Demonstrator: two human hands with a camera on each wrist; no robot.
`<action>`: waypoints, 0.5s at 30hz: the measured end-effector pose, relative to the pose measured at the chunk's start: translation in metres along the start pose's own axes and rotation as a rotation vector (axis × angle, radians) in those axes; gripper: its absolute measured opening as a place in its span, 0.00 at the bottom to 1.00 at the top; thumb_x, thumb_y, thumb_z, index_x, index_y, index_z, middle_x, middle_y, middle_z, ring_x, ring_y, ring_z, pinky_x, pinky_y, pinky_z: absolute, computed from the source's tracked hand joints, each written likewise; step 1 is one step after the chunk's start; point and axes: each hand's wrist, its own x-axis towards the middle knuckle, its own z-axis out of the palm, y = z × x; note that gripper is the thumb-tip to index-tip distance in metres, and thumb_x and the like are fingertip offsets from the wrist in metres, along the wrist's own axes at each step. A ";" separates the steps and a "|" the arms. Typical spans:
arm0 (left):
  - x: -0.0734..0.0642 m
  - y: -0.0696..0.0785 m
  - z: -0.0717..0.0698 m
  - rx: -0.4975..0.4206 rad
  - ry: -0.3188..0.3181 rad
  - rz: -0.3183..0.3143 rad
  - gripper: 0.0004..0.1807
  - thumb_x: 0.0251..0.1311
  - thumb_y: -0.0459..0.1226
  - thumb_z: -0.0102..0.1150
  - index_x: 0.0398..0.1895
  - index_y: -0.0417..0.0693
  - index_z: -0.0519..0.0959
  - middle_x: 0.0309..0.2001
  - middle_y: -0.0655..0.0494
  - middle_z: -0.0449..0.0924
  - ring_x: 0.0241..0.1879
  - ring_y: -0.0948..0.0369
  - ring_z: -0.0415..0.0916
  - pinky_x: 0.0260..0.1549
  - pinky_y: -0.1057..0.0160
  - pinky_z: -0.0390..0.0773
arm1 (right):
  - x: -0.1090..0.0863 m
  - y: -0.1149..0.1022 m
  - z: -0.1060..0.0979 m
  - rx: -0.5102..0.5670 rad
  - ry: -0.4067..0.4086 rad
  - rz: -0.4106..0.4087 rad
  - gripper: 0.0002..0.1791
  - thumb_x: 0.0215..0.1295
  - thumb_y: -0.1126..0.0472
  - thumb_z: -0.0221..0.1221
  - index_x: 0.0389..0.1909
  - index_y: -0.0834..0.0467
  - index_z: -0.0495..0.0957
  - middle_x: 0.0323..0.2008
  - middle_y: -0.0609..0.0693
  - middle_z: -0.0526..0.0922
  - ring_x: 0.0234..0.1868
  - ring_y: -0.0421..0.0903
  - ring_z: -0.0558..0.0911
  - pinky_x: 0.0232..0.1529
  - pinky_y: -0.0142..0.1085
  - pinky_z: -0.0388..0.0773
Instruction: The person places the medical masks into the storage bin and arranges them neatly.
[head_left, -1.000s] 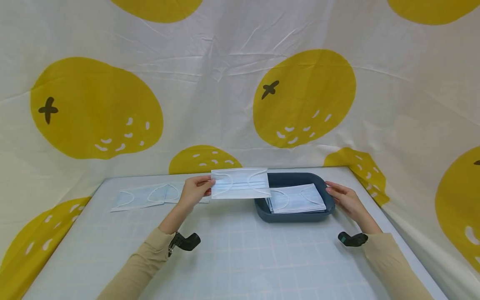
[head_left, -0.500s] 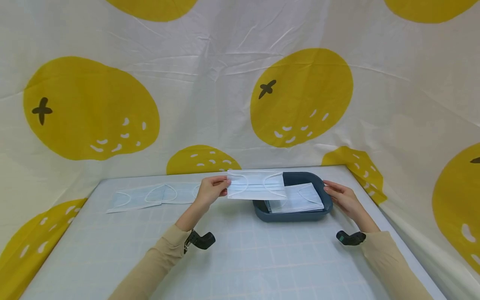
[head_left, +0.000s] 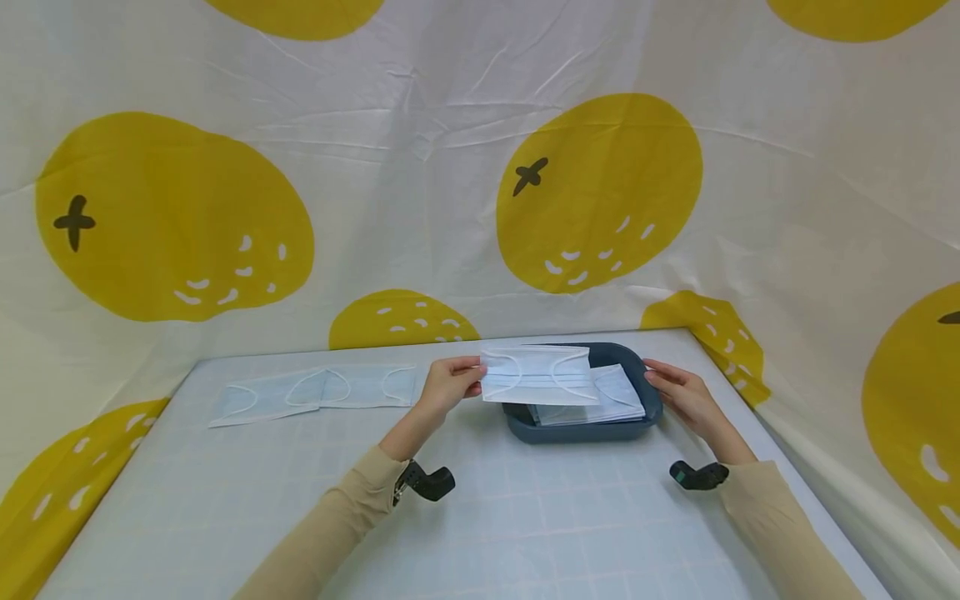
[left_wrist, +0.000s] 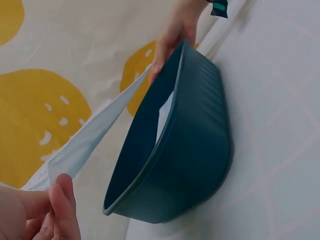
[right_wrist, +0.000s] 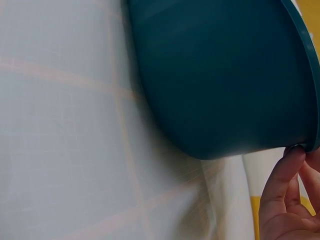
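Between thumb and fingers, my left hand [head_left: 450,385] pinches the left end of a pale blue face mask [head_left: 536,377]. The mask is held flat over the left part of a dark blue plastic bin [head_left: 585,434]; in the left wrist view [left_wrist: 92,145] it slants above the rim. A stack of masks [head_left: 621,394] lies inside the bin, partly hidden by the held one. My right hand [head_left: 686,402] grips the bin's right rim, and the right wrist view shows its thumb [right_wrist: 282,180] against the rim's underside.
Two more face masks [head_left: 266,397] [head_left: 369,386] lie end to end on the table [head_left: 510,525] at the left back. A white curtain [head_left: 420,208] with yellow fruit prints hangs behind the table and along its sides.
My left hand has carried the mask rightward, from beside the bin to over its left part. The two masks on the table are more fully uncovered. My right hand stays at the rim.
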 end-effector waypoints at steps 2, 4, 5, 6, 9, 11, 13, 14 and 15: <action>0.001 -0.001 0.005 -0.005 -0.007 -0.002 0.19 0.62 0.36 0.61 0.55 0.38 0.78 0.41 0.44 0.84 0.23 0.66 0.76 0.30 0.73 0.82 | 0.000 -0.001 0.000 0.008 -0.002 0.005 0.35 0.71 0.48 0.52 0.73 0.59 0.56 0.73 0.63 0.56 0.45 0.24 0.72 0.48 0.17 0.74; 0.002 -0.001 0.009 -0.010 -0.014 -0.005 0.19 0.62 0.36 0.61 0.55 0.38 0.78 0.42 0.43 0.84 0.23 0.66 0.76 0.30 0.73 0.82 | 0.000 -0.002 0.001 0.017 -0.003 0.010 0.34 0.72 0.49 0.52 0.73 0.59 0.56 0.73 0.63 0.56 0.45 0.25 0.72 0.48 0.17 0.75; 0.003 -0.001 0.011 -0.013 -0.019 -0.008 0.19 0.62 0.36 0.61 0.55 0.38 0.78 0.42 0.44 0.84 0.24 0.66 0.76 0.30 0.73 0.82 | -0.001 -0.002 0.001 0.020 -0.002 0.015 0.34 0.72 0.50 0.52 0.73 0.59 0.56 0.73 0.63 0.56 0.45 0.26 0.72 0.47 0.17 0.75; 0.003 -0.001 0.013 -0.017 -0.024 -0.012 0.19 0.62 0.36 0.61 0.56 0.39 0.78 0.42 0.44 0.84 0.24 0.66 0.77 0.30 0.73 0.82 | -0.001 -0.003 0.001 0.023 -0.001 0.018 0.34 0.72 0.50 0.51 0.73 0.59 0.56 0.73 0.63 0.56 0.45 0.26 0.72 0.47 0.17 0.75; 0.005 -0.001 0.019 -0.024 -0.041 -0.024 0.19 0.63 0.36 0.60 0.56 0.39 0.78 0.42 0.45 0.84 0.25 0.66 0.78 0.31 0.72 0.82 | -0.001 -0.003 0.002 0.023 0.004 0.024 0.33 0.72 0.51 0.51 0.73 0.59 0.56 0.73 0.63 0.56 0.46 0.26 0.72 0.47 0.17 0.75; 0.008 -0.001 0.023 -0.027 -0.051 -0.031 0.19 0.63 0.36 0.60 0.56 0.40 0.78 0.41 0.45 0.84 0.25 0.67 0.78 0.31 0.72 0.82 | -0.002 -0.003 0.002 0.019 0.008 0.025 0.33 0.72 0.51 0.51 0.72 0.59 0.56 0.73 0.63 0.57 0.46 0.27 0.72 0.47 0.17 0.75; 0.010 0.000 0.027 -0.027 -0.059 -0.037 0.19 0.63 0.36 0.60 0.56 0.40 0.78 0.41 0.46 0.84 0.24 0.68 0.78 0.31 0.72 0.82 | -0.001 -0.003 0.002 0.018 0.012 0.022 0.33 0.72 0.51 0.51 0.72 0.59 0.56 0.72 0.63 0.57 0.47 0.27 0.72 0.48 0.17 0.75; 0.011 0.000 0.029 -0.028 -0.061 -0.041 0.19 0.63 0.36 0.60 0.56 0.40 0.78 0.41 0.46 0.84 0.24 0.68 0.78 0.31 0.72 0.82 | -0.001 -0.002 0.001 0.017 0.013 0.021 0.33 0.72 0.50 0.52 0.72 0.59 0.56 0.72 0.62 0.57 0.47 0.27 0.72 0.48 0.17 0.75; 0.012 0.001 0.031 -0.027 -0.064 -0.045 0.19 0.63 0.36 0.60 0.56 0.40 0.78 0.41 0.47 0.84 0.24 0.68 0.78 0.31 0.73 0.82 | -0.001 -0.002 0.001 0.018 0.015 0.023 0.33 0.72 0.50 0.52 0.72 0.59 0.57 0.72 0.62 0.57 0.48 0.28 0.72 0.48 0.17 0.75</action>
